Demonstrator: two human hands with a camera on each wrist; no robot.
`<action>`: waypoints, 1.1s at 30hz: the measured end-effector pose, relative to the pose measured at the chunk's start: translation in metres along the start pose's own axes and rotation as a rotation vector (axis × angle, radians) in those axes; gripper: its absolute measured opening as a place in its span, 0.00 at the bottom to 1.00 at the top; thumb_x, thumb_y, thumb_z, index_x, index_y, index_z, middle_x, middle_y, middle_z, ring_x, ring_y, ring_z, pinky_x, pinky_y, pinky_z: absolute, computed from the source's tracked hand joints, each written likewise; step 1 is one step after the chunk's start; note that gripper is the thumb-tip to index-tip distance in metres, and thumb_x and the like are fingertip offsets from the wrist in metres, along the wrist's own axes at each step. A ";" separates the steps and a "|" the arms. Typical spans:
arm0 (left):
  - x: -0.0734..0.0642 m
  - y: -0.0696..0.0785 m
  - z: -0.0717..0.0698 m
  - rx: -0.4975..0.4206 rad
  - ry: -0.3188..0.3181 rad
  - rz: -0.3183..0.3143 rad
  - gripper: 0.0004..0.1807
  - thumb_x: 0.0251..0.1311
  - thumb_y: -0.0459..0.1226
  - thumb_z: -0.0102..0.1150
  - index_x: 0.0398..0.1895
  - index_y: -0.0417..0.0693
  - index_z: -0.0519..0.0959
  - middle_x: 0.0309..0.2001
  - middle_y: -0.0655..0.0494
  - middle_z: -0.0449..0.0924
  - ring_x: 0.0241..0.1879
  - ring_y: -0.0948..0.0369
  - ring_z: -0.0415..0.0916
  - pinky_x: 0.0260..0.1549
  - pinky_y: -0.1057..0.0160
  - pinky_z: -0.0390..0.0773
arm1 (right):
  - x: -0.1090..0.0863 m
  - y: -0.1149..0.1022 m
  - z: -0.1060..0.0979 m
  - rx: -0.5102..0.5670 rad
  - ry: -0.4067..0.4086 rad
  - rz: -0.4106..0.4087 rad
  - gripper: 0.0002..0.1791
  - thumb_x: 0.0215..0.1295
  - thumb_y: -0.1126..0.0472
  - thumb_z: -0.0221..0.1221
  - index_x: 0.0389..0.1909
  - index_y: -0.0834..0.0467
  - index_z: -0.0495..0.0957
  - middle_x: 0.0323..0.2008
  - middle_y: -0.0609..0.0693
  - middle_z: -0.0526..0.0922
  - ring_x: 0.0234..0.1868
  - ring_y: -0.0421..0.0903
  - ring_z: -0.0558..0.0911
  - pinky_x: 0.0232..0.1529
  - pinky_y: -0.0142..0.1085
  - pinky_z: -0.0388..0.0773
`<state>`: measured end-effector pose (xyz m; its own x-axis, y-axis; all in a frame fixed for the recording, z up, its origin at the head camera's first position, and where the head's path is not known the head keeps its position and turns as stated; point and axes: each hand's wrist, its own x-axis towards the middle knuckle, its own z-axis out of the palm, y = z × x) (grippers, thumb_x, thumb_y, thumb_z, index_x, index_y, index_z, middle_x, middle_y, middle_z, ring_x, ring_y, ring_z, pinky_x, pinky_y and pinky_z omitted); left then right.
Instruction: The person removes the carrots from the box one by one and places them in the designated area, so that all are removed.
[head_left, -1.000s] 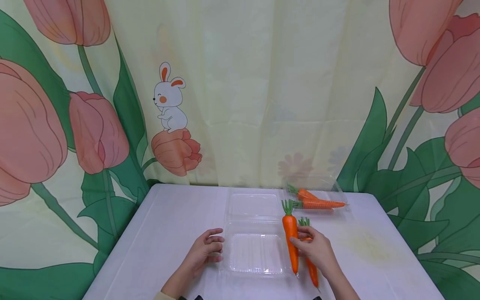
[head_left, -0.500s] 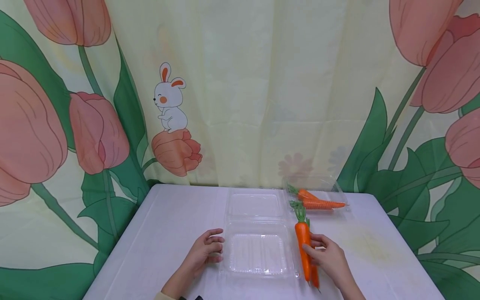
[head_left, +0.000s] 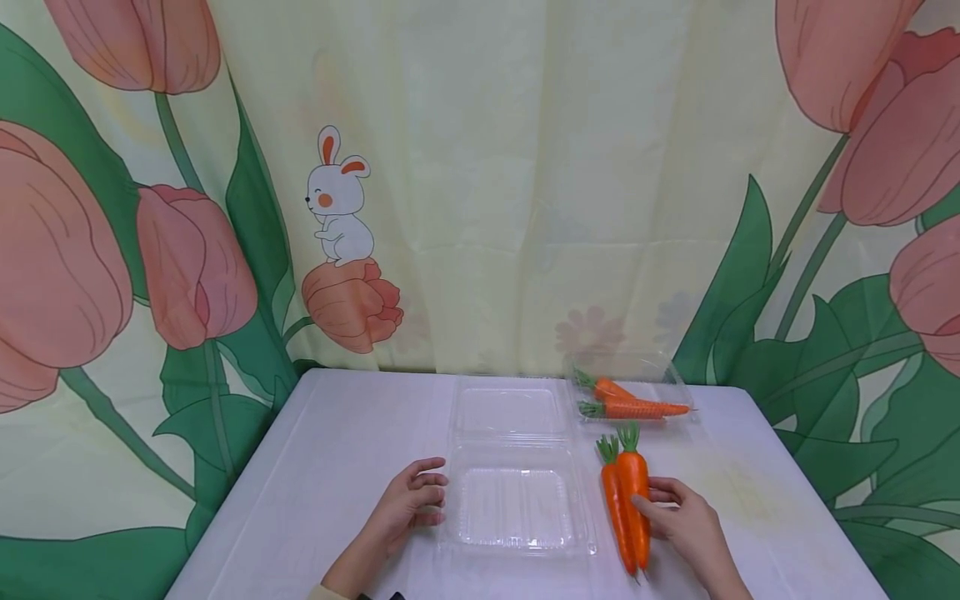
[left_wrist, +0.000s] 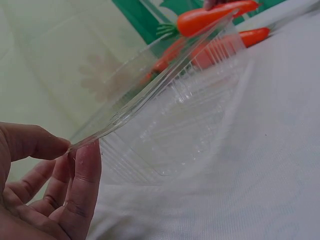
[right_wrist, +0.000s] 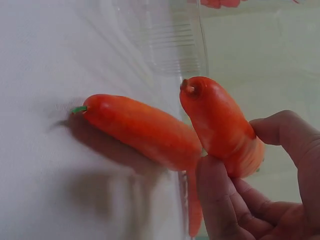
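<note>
My left hand [head_left: 408,504] pinches the left rim of an open clear plastic clamshell box [head_left: 465,450] between thumb and fingers, plain in the left wrist view. Its flat lid [head_left: 510,383] lies folded back behind the base. To the right of the box, my right hand [head_left: 686,521] holds an orange carrot [head_left: 634,492] with a green stub of stems, thumb on one side and fingers on the other. In the right wrist view this carrot hovers above the table, tip toward the camera. A second carrot [head_left: 618,521] lies on the white cloth just left of it.
At the back right, a clear plastic box [head_left: 678,375] contains orange carrots [head_left: 637,408] with green tops. The table's white cloth [head_left: 337,433] reaches a curtain [head_left: 480,208] printed with tulips and a rabbit.
My right hand has moved right with its carrot, from the box's right edge across the lying carrot to that carrot's right side. The left hand stays at the rim.
</note>
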<state>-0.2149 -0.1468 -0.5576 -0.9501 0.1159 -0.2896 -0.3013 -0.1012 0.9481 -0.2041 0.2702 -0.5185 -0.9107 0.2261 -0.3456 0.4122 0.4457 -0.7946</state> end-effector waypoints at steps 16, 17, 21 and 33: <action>-0.002 0.002 0.001 0.015 -0.007 0.006 0.33 0.63 0.30 0.62 0.72 0.40 0.67 0.50 0.46 0.81 0.35 0.60 0.81 0.32 0.62 0.86 | 0.014 0.022 -0.005 -0.031 0.016 0.026 0.36 0.67 0.56 0.67 0.65 0.74 0.66 0.46 0.68 0.77 0.35 0.49 0.81 0.37 0.39 0.87; -0.002 0.002 0.001 0.017 -0.007 0.006 0.33 0.63 0.30 0.62 0.72 0.40 0.67 0.50 0.46 0.81 0.35 0.60 0.81 0.32 0.62 0.86 | 0.014 0.023 -0.005 -0.033 0.018 0.029 0.36 0.67 0.56 0.68 0.65 0.74 0.66 0.46 0.69 0.77 0.35 0.49 0.81 0.37 0.39 0.87; -0.003 0.003 0.001 0.020 -0.006 0.007 0.33 0.63 0.30 0.62 0.72 0.40 0.67 0.51 0.46 0.81 0.35 0.60 0.81 0.32 0.62 0.86 | 0.017 0.025 -0.004 -0.036 0.017 0.032 0.36 0.67 0.56 0.67 0.64 0.75 0.66 0.45 0.69 0.77 0.35 0.50 0.80 0.36 0.39 0.87; -0.002 0.002 0.000 0.016 -0.003 0.001 0.33 0.64 0.31 0.63 0.72 0.39 0.66 0.51 0.46 0.81 0.35 0.59 0.81 0.32 0.62 0.86 | 0.022 0.028 -0.002 -0.093 0.011 0.021 0.34 0.67 0.56 0.67 0.63 0.75 0.68 0.45 0.68 0.79 0.38 0.51 0.80 0.36 0.40 0.86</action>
<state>-0.2133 -0.1468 -0.5551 -0.9502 0.1185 -0.2883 -0.2991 -0.0860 0.9503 -0.2125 0.2893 -0.5477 -0.9017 0.2455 -0.3559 0.4324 0.5189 -0.7374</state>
